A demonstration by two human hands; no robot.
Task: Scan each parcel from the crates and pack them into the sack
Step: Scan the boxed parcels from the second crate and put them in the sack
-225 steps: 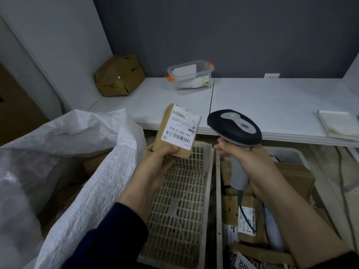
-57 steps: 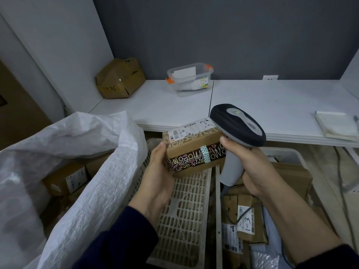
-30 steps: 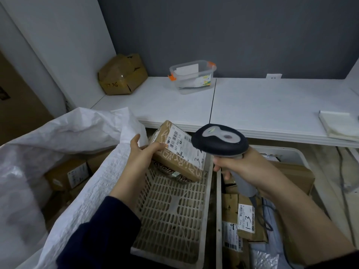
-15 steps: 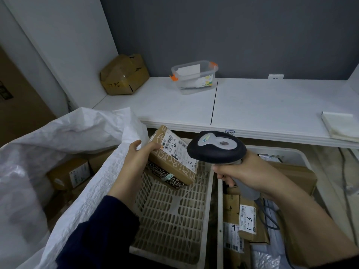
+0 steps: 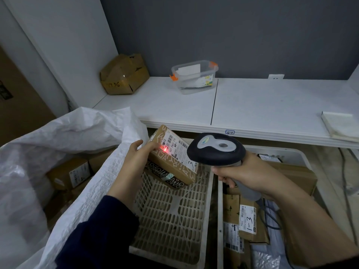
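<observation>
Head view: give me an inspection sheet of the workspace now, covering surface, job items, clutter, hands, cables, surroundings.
Surface: white table, two panels joined by a seam.
Job's things: parcel held over the lattice crate, red scanner light on its label; second crate holds more parcels; sack open at left with boxes inside.
Clutter: crumpled cardboard box, clear plastic tub and a white folded pad on the table.
Hands: left hand grips the parcel; right hand grips the scanner.
Cables: scanner cable drops into the second crate; another cable runs down the far right.
Surroundings: grey wall behind, white panel at left.
</observation>
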